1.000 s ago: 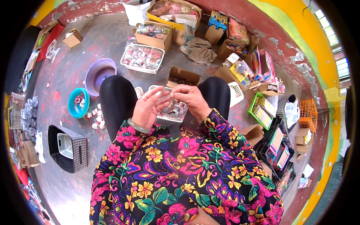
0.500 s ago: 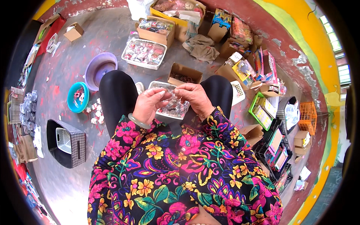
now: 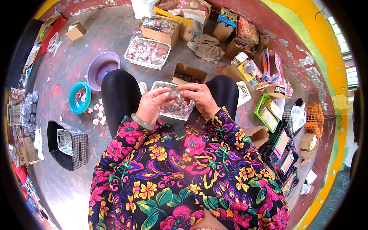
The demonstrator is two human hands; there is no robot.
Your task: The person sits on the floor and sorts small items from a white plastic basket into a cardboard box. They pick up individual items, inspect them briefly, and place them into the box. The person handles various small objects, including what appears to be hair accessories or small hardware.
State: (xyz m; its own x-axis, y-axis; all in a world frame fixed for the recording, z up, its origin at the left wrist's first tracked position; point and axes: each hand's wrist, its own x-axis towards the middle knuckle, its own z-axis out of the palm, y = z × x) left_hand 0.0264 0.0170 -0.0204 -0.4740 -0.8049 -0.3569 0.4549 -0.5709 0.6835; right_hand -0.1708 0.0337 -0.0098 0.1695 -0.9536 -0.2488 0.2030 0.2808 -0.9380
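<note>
My left hand [image 3: 153, 103] and my right hand [image 3: 199, 100] are raised close together between my knees. The fingers of each are curled with thumb and fingertips pressed together in a pinch. Whatever lies between the fingertips is too small to make out. Just below them is a white plastic basket [image 3: 164, 84] filled with small clear packets and dark bits, partly covered by my hands. A cardboard box [image 3: 196, 73] holding brown, stringy pieces stands directly beyond that basket.
A purple basin [image 3: 93, 73] and a teal tub [image 3: 71, 101] sit to the left, near scattered white pieces [image 3: 100, 111]. A white basket of packets [image 3: 147, 53] stands ahead. Right are a green crate [image 3: 264, 111], black crates [image 3: 281, 153] and an orange basket [image 3: 314, 120].
The fingers have shifted slightly: the right fingertips now reach a little further left and the right index finger is straighter. The surrounding things stay where they were.
</note>
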